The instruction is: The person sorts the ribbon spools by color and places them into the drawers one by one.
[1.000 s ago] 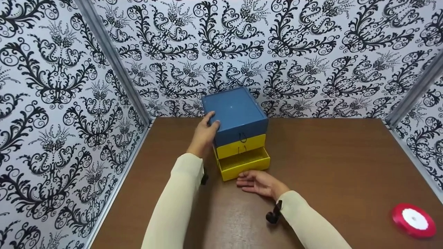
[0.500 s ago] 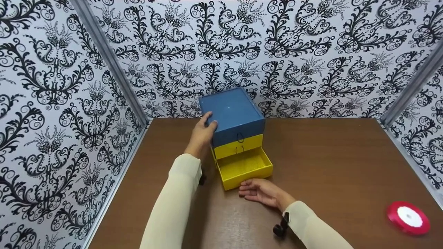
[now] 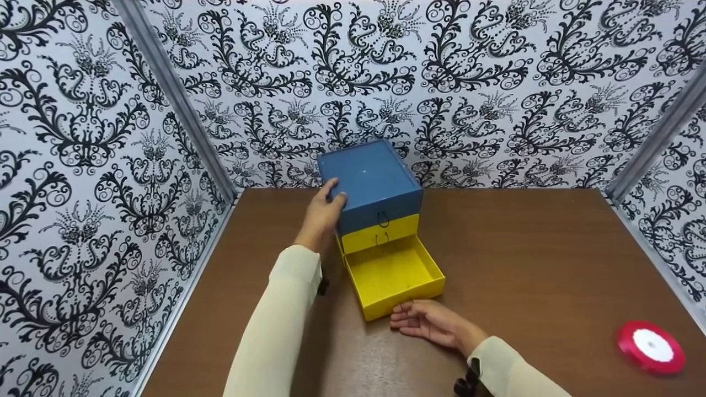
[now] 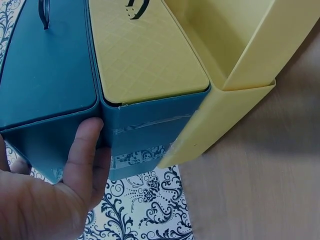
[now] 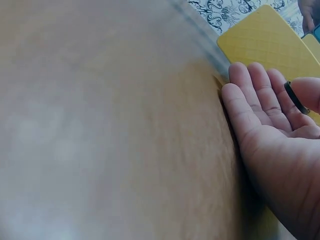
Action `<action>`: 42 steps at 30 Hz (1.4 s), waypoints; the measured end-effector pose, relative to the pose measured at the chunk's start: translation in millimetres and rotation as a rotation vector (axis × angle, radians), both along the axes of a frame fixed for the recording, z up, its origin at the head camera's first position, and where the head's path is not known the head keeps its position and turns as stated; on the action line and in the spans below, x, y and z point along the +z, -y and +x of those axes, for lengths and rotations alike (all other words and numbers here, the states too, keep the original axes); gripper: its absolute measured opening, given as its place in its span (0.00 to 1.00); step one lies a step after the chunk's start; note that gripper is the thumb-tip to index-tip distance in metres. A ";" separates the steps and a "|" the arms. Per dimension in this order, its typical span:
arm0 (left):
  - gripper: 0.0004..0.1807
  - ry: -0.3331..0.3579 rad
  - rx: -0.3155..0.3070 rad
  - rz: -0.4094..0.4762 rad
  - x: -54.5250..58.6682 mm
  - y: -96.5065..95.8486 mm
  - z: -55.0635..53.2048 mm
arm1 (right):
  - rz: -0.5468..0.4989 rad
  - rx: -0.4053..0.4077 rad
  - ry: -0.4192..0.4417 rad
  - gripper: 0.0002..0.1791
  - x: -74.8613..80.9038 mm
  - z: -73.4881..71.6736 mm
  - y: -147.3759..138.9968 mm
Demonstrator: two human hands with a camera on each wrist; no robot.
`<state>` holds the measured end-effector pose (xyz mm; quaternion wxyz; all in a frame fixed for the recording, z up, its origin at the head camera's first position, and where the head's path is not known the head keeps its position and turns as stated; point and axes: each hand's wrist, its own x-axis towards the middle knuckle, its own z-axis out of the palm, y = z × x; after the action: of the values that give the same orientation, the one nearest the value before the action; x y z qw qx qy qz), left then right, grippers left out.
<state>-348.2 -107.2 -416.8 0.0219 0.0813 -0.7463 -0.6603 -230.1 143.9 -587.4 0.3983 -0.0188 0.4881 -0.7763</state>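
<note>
In the head view a drawer unit has a blue top section (image 3: 367, 173) and a middle yellow drawer (image 3: 361, 240) pushed in. Below them the bottom yellow drawer (image 3: 394, 273) stands pulled far out, with nothing seen inside. My left hand (image 3: 322, 215) rests against the upper left edge of the blue section; the left wrist view shows its fingers (image 4: 82, 152) pressing on the blue side. At the drawer's front, palm up, my right hand (image 3: 433, 322) pinches the black loop handle (image 5: 295, 97) by the thumb in the right wrist view.
A red ribbon spool (image 3: 651, 347) with a white centre lies at the right of the brown table (image 3: 540, 259). Patterned walls (image 3: 474, 55) stand behind and on both sides; the unit is close to the back wall.
The bottom drawer has slid much farther out toward me, along with my right hand, which moved nearer and slightly right. My left hand has stayed on the blue section.
</note>
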 end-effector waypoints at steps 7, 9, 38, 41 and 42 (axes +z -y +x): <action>0.27 0.037 -0.037 -0.026 1.9 0.7 2.0 | -0.008 0.007 -0.031 0.21 -3.6 18.9 -7.9; 0.27 0.044 -0.044 -0.038 2.4 1.2 2.9 | -0.015 0.011 -0.040 0.20 -4.4 24.3 -9.4; 0.28 0.041 -0.033 -0.050 1.7 2.8 2.5 | 0.434 0.107 -0.886 0.15 50.9 53.5 -49.4; 0.28 0.042 -0.032 -0.028 2.0 1.5 2.9 | 0.630 -0.003 -1.290 0.14 64.4 54.8 -69.1; 0.28 0.040 -0.031 -0.021 1.7 1.2 2.7 | 0.679 -0.041 -1.385 0.16 68.0 55.4 -76.5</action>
<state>-345.6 -108.4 -415.1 -0.0024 0.0827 -0.7547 -0.6508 -174.7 220.4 -519.5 -0.0284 -0.3680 0.8378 -0.4024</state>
